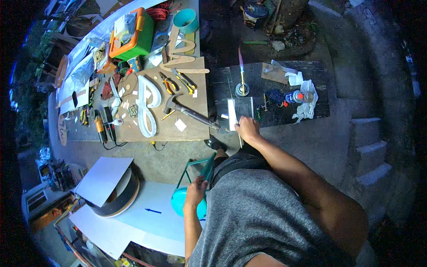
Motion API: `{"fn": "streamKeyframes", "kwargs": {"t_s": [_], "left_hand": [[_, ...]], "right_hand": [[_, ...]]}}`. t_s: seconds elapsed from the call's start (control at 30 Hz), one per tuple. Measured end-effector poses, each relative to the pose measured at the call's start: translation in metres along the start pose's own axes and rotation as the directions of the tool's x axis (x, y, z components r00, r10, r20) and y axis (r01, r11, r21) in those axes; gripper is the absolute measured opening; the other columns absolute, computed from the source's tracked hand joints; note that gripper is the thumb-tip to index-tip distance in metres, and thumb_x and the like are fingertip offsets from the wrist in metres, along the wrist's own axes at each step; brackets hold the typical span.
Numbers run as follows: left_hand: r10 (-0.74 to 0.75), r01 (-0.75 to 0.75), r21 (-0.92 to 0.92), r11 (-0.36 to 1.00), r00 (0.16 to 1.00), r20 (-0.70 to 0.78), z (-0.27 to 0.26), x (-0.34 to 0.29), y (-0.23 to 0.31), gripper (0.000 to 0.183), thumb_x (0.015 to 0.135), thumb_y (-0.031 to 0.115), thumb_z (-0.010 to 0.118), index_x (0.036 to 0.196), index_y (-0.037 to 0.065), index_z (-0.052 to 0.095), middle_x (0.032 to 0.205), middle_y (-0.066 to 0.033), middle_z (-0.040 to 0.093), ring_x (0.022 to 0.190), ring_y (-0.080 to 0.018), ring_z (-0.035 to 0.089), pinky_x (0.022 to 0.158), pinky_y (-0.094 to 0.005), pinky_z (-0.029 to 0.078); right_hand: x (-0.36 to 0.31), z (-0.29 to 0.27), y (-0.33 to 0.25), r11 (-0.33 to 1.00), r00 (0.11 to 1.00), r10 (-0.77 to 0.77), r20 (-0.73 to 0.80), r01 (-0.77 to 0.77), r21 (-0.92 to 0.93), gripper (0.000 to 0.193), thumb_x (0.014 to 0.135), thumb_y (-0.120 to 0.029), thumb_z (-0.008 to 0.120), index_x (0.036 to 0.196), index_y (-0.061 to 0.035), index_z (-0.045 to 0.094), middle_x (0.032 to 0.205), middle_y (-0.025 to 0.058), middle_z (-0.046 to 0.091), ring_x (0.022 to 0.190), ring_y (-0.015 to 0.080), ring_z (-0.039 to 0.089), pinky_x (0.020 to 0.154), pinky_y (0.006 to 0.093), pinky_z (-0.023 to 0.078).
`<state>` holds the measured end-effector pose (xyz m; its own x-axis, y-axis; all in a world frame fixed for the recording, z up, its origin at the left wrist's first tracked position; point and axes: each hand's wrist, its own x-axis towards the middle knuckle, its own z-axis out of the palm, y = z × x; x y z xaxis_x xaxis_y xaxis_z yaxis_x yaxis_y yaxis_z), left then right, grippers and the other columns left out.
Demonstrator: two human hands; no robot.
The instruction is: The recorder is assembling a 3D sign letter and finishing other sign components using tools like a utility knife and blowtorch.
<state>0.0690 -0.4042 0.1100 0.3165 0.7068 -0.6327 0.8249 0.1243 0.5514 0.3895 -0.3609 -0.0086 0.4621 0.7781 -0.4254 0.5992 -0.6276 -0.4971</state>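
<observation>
My right hand is closed at the near edge of a dark bench. A thin pale stick sticks out below its fingers. Beside the fingertips a white strip lies along a dark flat plate. Just beyond it, a torch on a small gas canister stands upright with a tall flame. Low at my left side, my left hand has its fingers curled on a teal stool, whose legs point toward my feet.
The brown worktable holds a hammer, pliers, a yellow cutter, a white channel letter and a green-orange toolbox. Spray cans stand right of the flame. White sheets lie behind-left.
</observation>
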Motion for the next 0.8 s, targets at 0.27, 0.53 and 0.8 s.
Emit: {"fn": "streamKeyframes", "kwargs": {"t_s": [0.27,0.53,0.8], "left_hand": [[0.005,-0.004,0.048,0.999,1.000,-0.022,-0.043,0.018,-0.060,0.028,0.093,0.018,0.064,0.117,0.002,0.061,0.101,-0.0193,0.071,0.090,-0.0312,0.071,0.076,-0.0394,0.055],[0.006,-0.006,0.001,1.000,1.000,-0.023,-0.063,0.025,-0.052,0.028,0.093,0.014,0.062,0.118,0.001,0.061,0.099,-0.0197,0.072,0.086,-0.0299,0.072,0.075,-0.0385,0.056],[-0.033,0.033,-0.024,0.999,0.999,-0.016,-0.062,0.019,-0.064,0.030,0.093,0.014,0.064,0.119,0.001,0.060,0.103,-0.0200,0.071,0.088,-0.0298,0.072,0.076,-0.0384,0.056]], "right_hand": [[0.000,0.002,-0.008,0.988,0.987,0.151,-0.044,-0.150,0.041,0.024,0.079,-0.026,0.070,0.076,-0.0021,0.072,0.077,0.0201,0.069,0.077,0.0384,0.069,0.073,0.0470,0.055],[0.022,-0.005,0.000,0.966,0.930,0.196,-0.312,-0.128,0.226,0.022,0.076,-0.022,0.072,0.073,-0.0010,0.070,0.073,0.0222,0.067,0.072,0.0392,0.068,0.067,0.0454,0.054],[0.043,-0.008,0.005,0.963,0.915,0.247,-0.319,-0.194,0.187,0.024,0.075,-0.026,0.071,0.074,-0.0020,0.072,0.074,0.0210,0.067,0.074,0.0384,0.068,0.069,0.0452,0.054]]}}
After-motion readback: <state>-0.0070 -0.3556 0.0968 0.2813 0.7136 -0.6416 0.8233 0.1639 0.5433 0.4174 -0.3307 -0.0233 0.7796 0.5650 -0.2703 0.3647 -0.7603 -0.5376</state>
